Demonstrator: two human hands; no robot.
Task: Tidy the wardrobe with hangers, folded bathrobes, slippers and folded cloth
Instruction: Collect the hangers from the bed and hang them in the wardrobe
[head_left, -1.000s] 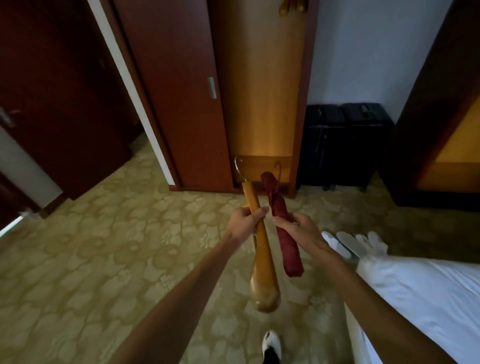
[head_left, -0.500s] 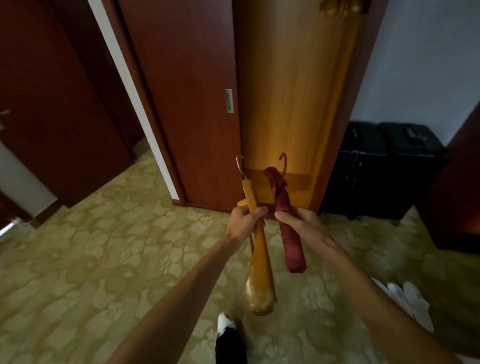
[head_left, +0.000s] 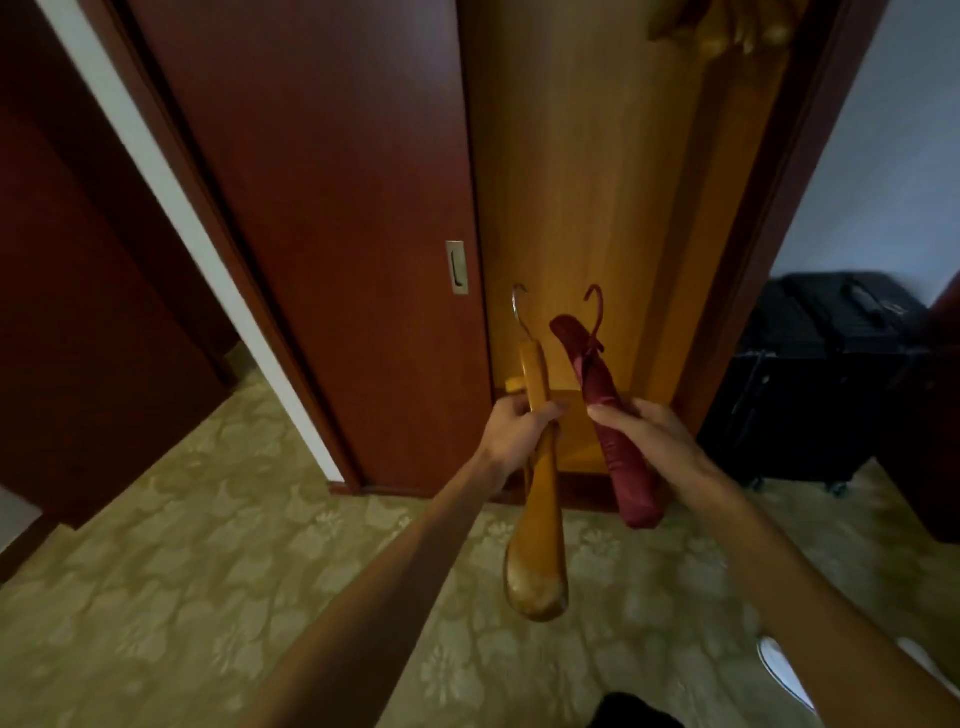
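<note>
Hangers, two of them, are held side by side in front of an open wardrobe (head_left: 587, 182). A wooden hanger (head_left: 537, 499) with a silver hook is gripped in the left hand (head_left: 514, 431), whose fingers curl around its upper shoulder while the broad lower end hangs toward the floor. Just to its right, a padded dark red hanger (head_left: 608, 415) with a red hook is gripped in the right hand (head_left: 649, 436), fingers and thumb wrapped around its middle. The two hangers are close but apart, both hooks pointing up toward the wardrobe opening.

Inside the wardrobe, at the very top of the view, a few more wooden hangers (head_left: 727, 26) hang together (the rail itself is out of sight). The lit lower shelf (head_left: 571, 415) behind the hands shows nothing on it where it can be seen.

A sliding door (head_left: 332, 208) with a recessed metal pull (head_left: 456, 267) covers the wardrobe's left half. Black luggage (head_left: 831, 374) stands to the right, on patterned green carpet (head_left: 182, 597).

Risks: lifting both at once, the hooks could tangle or miss the rail, and the heavy wooden hanger could swing into the door edge or slip and drop
</note>
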